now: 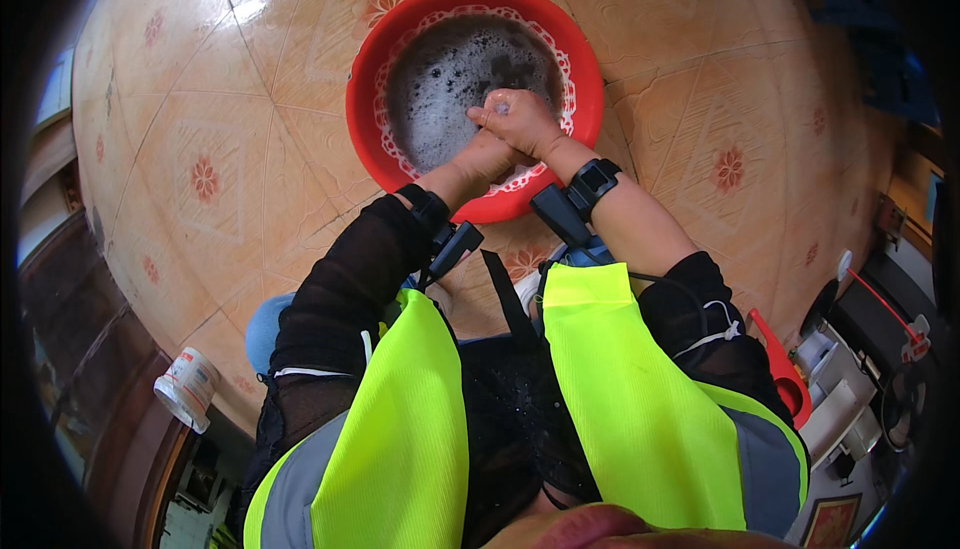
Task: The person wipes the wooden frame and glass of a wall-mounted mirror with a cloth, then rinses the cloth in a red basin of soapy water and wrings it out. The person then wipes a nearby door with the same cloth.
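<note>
A red plastic basin (363,106) with a white lace-like pattern inside stands on the tiled floor before me. It holds dark, cloudy water covered with white suds (439,95). My right hand (523,119) is curled above the near right part of the water, with a little foam within the curl of its fingers. Against it, slightly nearer to me, lies my left hand (491,153), its fingers mostly hidden by the right one. Whether either hand grips anything is not visible. Both wrists carry black strapped devices.
A white plastic tub (187,387) bearing writing is at the lower left. A red plastic object with a handle (784,376) is at the lower right, near pale containers (832,391). Dark blue objects (885,61) stand at the upper right. Patterned tiles (300,166) surround the basin.
</note>
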Tool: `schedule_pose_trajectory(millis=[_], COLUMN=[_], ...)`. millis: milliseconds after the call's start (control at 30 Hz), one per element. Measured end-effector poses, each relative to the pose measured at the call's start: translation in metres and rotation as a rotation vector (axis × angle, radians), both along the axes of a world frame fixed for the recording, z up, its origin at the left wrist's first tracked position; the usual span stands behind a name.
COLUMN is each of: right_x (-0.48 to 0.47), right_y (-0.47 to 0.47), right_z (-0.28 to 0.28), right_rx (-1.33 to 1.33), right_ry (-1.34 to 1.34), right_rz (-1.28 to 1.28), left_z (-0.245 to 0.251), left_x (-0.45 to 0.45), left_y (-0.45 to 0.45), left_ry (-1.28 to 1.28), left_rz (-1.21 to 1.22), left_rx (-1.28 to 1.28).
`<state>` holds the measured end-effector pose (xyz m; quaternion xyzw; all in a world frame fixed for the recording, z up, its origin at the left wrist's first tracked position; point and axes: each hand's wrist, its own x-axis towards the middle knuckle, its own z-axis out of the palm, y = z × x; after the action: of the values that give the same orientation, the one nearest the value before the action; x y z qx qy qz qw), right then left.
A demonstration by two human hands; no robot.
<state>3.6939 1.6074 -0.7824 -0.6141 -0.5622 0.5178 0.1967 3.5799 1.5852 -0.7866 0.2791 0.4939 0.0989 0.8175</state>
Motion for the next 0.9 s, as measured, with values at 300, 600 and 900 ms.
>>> schedule_pose_trajectory(millis=[300,600,900], right_x=[0.001,0.037,0.023], right_y=[-0.008,0.016,0.018], right_z=[-0.020,0.019,0.017], right_rx=[0.046,-0.492,-0.435], right_ry=[-0.122,1.141,0.840], right_rz=[0.032,-0.057,-0.027], left_z=[-0.035,0.030,0.030], left_x=[0.011,-0.011,0.000], left_y=[-0.016,0.017,-0.003], left_ry=[0.269,-0.524,-0.340], left_rz=[-0.141,-0.062,0.119], left_rx=[0.819,-0.433,-0.317])
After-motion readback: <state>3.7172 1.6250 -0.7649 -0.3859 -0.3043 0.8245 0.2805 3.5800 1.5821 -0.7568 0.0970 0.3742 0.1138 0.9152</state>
